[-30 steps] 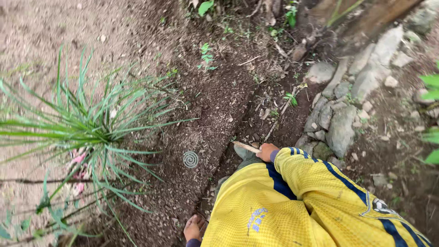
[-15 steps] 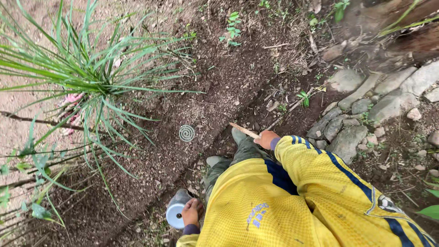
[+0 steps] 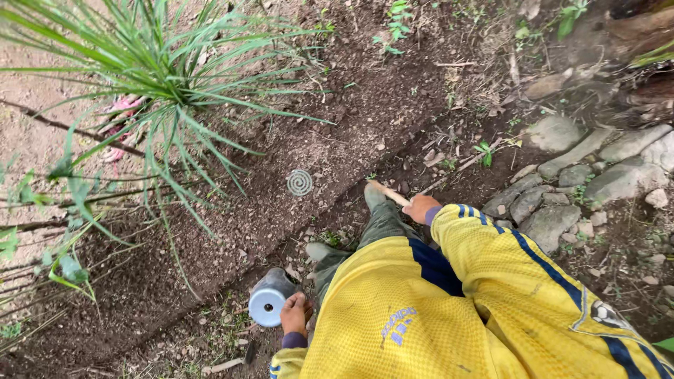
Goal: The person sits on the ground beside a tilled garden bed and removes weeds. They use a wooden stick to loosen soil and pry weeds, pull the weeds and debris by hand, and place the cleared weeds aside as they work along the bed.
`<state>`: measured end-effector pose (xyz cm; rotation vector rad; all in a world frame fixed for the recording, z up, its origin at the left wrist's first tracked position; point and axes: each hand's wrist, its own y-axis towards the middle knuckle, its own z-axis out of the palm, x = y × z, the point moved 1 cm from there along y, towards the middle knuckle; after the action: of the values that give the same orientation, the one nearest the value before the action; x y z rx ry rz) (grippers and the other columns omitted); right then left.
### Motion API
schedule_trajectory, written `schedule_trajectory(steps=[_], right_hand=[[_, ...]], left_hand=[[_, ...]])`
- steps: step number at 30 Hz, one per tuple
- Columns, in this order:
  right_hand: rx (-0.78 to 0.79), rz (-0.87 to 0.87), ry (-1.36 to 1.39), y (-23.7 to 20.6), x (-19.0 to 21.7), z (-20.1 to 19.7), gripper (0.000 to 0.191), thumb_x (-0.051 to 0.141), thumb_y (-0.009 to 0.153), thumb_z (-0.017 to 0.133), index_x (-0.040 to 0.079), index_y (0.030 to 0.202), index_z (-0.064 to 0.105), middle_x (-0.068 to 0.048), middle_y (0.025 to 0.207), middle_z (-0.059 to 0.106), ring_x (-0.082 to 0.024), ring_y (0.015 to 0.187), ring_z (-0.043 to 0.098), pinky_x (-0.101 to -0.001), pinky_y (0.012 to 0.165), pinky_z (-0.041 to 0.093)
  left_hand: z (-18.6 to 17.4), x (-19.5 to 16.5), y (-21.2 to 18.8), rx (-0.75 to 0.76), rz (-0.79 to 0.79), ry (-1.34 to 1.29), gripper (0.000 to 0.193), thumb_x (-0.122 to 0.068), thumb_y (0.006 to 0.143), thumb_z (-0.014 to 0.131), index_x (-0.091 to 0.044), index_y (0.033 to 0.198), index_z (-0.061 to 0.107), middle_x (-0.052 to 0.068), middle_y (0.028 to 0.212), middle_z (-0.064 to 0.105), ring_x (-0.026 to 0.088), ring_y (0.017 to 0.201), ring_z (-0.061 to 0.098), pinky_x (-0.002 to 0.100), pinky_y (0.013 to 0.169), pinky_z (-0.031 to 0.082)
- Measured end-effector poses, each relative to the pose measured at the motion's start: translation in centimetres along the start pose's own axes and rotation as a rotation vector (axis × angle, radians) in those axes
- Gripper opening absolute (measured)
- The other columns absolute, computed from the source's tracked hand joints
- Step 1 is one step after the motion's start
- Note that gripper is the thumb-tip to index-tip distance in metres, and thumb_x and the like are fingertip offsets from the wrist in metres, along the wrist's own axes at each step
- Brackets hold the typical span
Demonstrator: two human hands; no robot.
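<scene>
My left hand [image 3: 295, 314] grips a small grey cylindrical container [image 3: 268, 300] with a pale round end, held low beside my left leg. My right hand [image 3: 421, 208] is closed on a thin wooden stick [image 3: 388, 192] that points up and left toward the soil. I wear a yellow long-sleeved shirt with blue stripes [image 3: 449, 309] and grey-green trousers [image 3: 379, 223]. A grey spiral coil [image 3: 300, 182] lies on the dark soil just ahead of the stick's tip.
A spiky long-leaved green plant [image 3: 168, 77] fills the upper left, with a pink object [image 3: 121, 112] under it. Grey stones [image 3: 562, 189] line the right side. Small weeds [image 3: 397, 21] grow at the top. Thin bare branches cross the left edge.
The view has shifted so the plant sits higher and left. My left hand with the grey container has come into view; the right hand stays on the stick.
</scene>
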<state>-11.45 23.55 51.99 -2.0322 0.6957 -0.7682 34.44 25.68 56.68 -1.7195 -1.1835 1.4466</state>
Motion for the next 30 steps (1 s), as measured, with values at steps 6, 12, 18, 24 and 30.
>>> schedule_trajectory(steps=[6, 12, 18, 24, 30], right_hand=[[-0.100, -0.002, 0.075, -1.1, 2.8, 3.2, 0.045, 0.044, 0.089, 0.068, 0.004, 0.108, 0.076, -0.023, 0.098, 0.074, -0.043, 0.094, 0.070, -0.0516, 0.085, 0.054], [-0.076, -0.186, -0.029, -3.1, 8.0, 8.8, 0.045, 0.047, 0.092, 0.067, 0.004, 0.106, 0.073, -0.021, 0.108, 0.069, -0.043, 0.100, 0.066, -0.0528, 0.087, 0.051], [-0.078, -0.266, -0.002, -4.0, 11.2, 12.0, 0.040, 0.044, 0.085, 0.072, 0.007, 0.100, 0.077, -0.017, 0.098, 0.072, -0.040, 0.094, 0.068, -0.0501, 0.083, 0.053], [0.208, -0.079, 0.049, -3.5, 12.6, 13.7, 0.039, 0.037, 0.089, 0.070, 0.001, 0.103, 0.071, -0.017, 0.081, 0.072, -0.041, 0.076, 0.072, -0.0556, 0.071, 0.057], [0.080, -0.490, -0.393, -2.5, 15.8, 17.1, 0.032, 0.035, 0.091, 0.074, 0.006, 0.103, 0.076, -0.013, 0.082, 0.069, -0.029, 0.072, 0.065, -0.0445, 0.067, 0.050]], left_hand=[[-5.1, 0.9, 0.9, 0.001, 0.017, -0.097, 0.017, -0.021, 0.097, 0.069, -0.007, 0.108, 0.069, 0.004, 0.085, 0.067, 0.019, 0.075, 0.067, 0.035, 0.062, 0.054], [-10.3, 1.2, 1.7, -0.071, -0.057, -0.118, 0.016, -0.021, 0.096, 0.068, -0.010, 0.107, 0.068, 0.002, 0.087, 0.068, 0.016, 0.074, 0.067, 0.035, 0.064, 0.057], [-13.5, 2.6, 3.5, -0.047, 0.028, -0.236, 0.018, -0.021, 0.094, 0.071, -0.008, 0.106, 0.070, 0.007, 0.079, 0.068, 0.019, 0.062, 0.062, 0.034, 0.053, 0.049], [-15.7, 6.9, 5.3, -0.147, 0.095, -0.239, 0.017, -0.021, 0.096, 0.070, -0.009, 0.107, 0.073, 0.001, 0.082, 0.069, 0.013, 0.068, 0.067, 0.030, 0.057, 0.055], [-17.5, 14.0, 5.3, -0.176, 0.026, -0.303, 0.020, -0.024, 0.098, 0.067, -0.008, 0.108, 0.073, 0.002, 0.084, 0.071, 0.012, 0.068, 0.067, 0.030, 0.057, 0.053]])
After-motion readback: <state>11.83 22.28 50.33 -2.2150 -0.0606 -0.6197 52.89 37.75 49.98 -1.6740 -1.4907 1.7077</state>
